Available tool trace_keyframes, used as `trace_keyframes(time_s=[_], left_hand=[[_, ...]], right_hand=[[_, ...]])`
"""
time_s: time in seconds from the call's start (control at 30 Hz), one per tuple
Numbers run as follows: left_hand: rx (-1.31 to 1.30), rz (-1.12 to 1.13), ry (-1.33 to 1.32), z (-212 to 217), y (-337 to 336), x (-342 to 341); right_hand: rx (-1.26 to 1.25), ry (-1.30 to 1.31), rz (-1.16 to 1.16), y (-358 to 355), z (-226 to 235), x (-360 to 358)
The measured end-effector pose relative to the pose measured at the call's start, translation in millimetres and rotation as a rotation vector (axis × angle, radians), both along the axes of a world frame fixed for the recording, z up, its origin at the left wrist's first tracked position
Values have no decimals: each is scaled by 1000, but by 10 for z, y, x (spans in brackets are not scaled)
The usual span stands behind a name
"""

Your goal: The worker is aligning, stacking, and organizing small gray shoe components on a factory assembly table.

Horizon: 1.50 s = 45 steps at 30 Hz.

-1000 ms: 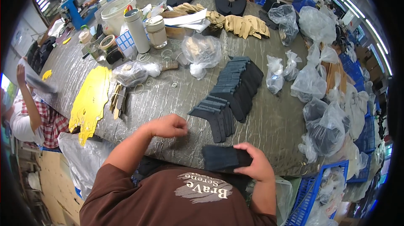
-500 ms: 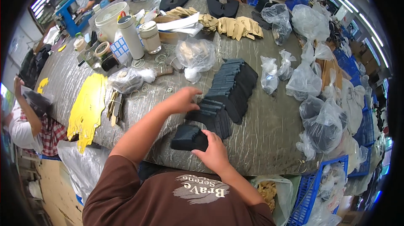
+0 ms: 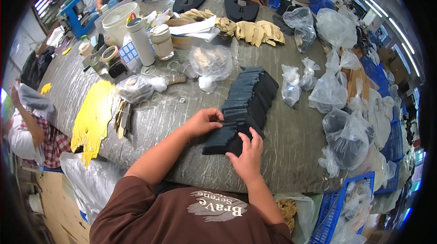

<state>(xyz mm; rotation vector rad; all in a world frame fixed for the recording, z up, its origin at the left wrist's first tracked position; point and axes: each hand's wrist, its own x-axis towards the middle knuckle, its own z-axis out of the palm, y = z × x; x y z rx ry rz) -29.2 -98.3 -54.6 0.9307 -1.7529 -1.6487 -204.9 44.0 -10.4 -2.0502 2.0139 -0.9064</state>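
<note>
We have the dark row [image 3: 260, 90] running away across the table [image 3: 291, 157], pieces overlapped like shingles; probably laid that way so every edge stays reachable. The dark bunch [image 3: 215, 143] sits at the row's near end, apparently touching it. Right hand [image 3: 246, 149]: thumb at the bunch's near side, fingers spread toward the row's right side; likely a wide span to keep the edges lined up. Can't tell if it's squeezing. Left hand [image 3: 208, 122]: fingers curled, thumb close by, at the left edge where bunch and row meet; we read it as a side stop. Can't tell if it's pinching a piece. Versus half a second ago: bunch has moved from left of the near end up against it, right hand has come along with it and opened wider, left hand is lower. Yellow sheets [image 3: 94, 114] look unmoved.
</note>
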Motion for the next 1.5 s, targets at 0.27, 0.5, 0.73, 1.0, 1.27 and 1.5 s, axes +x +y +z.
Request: trace_keyframes(time_s=[0.27, 0.5, 0.73, 1.0, 1.27, 1.5], left_hand=[[-730, 425, -159, 70, 68, -149], [-760, 11, -833, 238, 648, -341], [-657, -96, -827, 210, 629, -225], [-527, 624, -719, 192, 415, 1054], [-731, 490, -728, 247, -507, 1179], [-794, 485, -1047, 223, -1097, 1188]], right_hand=[[115, 224, -133, -325, 125, -201], [310, 349, -47, -349, -96, -233], [368, 450, 65, -386, -88, -127], [466, 442, 173, -17, -61, 27], [181, 284, 163, 0, -259, -67], [107, 135, 149, 7, -341, -87]])
